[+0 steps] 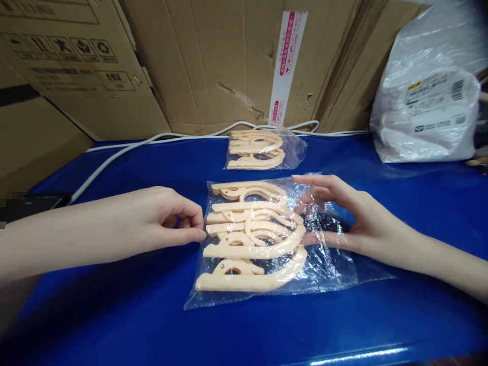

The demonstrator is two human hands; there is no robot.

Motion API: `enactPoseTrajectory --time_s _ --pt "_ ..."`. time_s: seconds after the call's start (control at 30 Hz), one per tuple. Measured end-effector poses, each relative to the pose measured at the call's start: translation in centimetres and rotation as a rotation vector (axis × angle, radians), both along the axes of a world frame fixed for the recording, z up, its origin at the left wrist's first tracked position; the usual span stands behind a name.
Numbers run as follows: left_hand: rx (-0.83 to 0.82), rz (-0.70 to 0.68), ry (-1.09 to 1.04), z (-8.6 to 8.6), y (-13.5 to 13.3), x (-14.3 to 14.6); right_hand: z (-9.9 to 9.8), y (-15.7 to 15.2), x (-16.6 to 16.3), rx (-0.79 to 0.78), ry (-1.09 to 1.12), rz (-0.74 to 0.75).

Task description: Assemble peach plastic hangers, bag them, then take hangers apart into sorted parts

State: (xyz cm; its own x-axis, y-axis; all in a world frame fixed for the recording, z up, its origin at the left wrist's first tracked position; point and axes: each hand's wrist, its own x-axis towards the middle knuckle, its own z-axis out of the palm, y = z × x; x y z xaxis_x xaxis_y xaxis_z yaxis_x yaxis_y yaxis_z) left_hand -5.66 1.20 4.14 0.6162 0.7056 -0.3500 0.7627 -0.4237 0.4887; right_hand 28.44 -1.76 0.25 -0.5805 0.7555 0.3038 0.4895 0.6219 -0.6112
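Note:
A clear plastic bag (328, 264) lies on the blue table (114, 315) and holds several peach plastic hanger pieces (251, 236). My left hand (163, 221) rests at the bag's left edge, thumb and forefinger pinched on the film there. My right hand (343, 216) is at the bag's right side, fingers spread and curved over the loose film, touching it. A second, smaller bag of the same peach pieces (257, 149) lies farther back in the middle of the table.
Cardboard boxes (213, 61) stand along the back of the table. A white cable (125, 152) runs along their foot to the left. A white plastic sack with a label (427, 101) sits at the back right. A dark object (34, 203) lies at the left edge.

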Motion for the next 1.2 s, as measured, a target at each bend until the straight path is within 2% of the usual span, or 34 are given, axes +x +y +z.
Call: enactPoseTrajectory --time_s 0.1,0.17,0.23,0.33,0.4,0.47,0.57,0.73,0.87,1.03,1.1,1.2 --pt "-0.115 0.051 -0.019 0.2 0.2 -0.6 0.8 0.8 1.1 -0.057 -0.008 -0.007" --pt "-0.094 0.013 -0.07 0.5 0.3 -0.7 1.2 1.8 2.3 -0.017 -0.02 -0.064" --pt "0.136 -0.017 -0.173 0.7 0.1 -0.1 1.4 3.1 3.5 0.093 -0.063 -0.14" --pt "0.614 0.053 -0.307 0.8 -1.4 2.5 0.9 5.1 5.0 0.228 -0.13 -0.197" --pt "0.746 -0.075 -0.295 0.5 -2.9 4.8 0.3 6.3 5.4 0.237 -0.154 -0.153" --pt "0.752 -0.198 -0.197 -0.3 -4.4 7.0 -0.1 7.3 5.5 0.202 -0.157 -0.084" --pt "0.693 -0.283 -0.135 -1.9 -5.8 9.1 0.2 8.2 5.2 0.131 -0.157 0.01" --pt "0.727 -0.359 -0.176 -3.9 -5.6 10.0 2.1 8.6 4.6 0.037 -0.099 0.074" --pt "0.741 -0.395 -0.209 -4.2 -5.3 10.3 2.8 8.3 3.5 -0.077 0.05 0.024" --pt "0.765 -0.406 -0.232 -4.4 -5.4 10.7 2.0 7.5 0.6 -0.238 0.238 -0.017" --pt "0.794 -0.398 -0.281 -4.5 -5.4 10.7 1.5 7.2 -0.6 -0.221 0.256 -0.006" --pt "0.812 -0.375 -0.376 -4.4 -5.3 10.8 0.6 6.9 -2.0 -0.104 0.233 -0.024"
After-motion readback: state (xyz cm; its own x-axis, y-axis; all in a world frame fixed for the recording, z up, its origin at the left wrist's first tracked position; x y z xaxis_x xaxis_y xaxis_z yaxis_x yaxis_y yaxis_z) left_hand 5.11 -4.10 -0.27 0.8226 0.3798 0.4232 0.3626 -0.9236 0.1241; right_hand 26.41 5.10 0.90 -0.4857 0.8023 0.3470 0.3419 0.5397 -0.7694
